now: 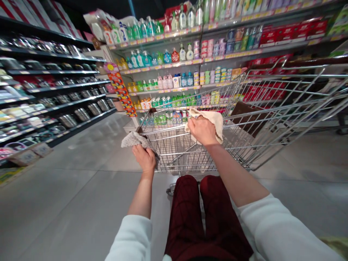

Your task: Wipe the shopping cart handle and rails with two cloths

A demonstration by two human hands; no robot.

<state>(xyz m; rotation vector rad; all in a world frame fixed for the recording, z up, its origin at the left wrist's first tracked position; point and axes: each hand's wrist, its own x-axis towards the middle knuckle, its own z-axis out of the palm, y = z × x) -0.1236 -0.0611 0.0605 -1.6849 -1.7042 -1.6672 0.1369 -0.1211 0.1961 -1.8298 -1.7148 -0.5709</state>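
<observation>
Tall store shelving of coloured plastic bottles (174,54) fills the far side, dark racks of steel pots (67,98) run down the left, and a pale grey tiled floor (81,188) lies between. On that floor, just ahead of the person's dark red trousers (187,217), stands the silver wire shopping cart (176,148), near end towards the camera. The right hand (202,129) is closed in a fist on the beige cloth (216,119), pressing it onto the near top edge of the cart towards the middle. The left hand (145,157) is curled shut round the grey speckled cloth (133,139) at the cart's near left corner, just below the rim. To wipe well, I'd judge each cloth should wrap right round the bar instead of only skimming its top, travel along the edge in overlapping passes, and one hand should steady the wheeled cart while the other rubs
</observation>
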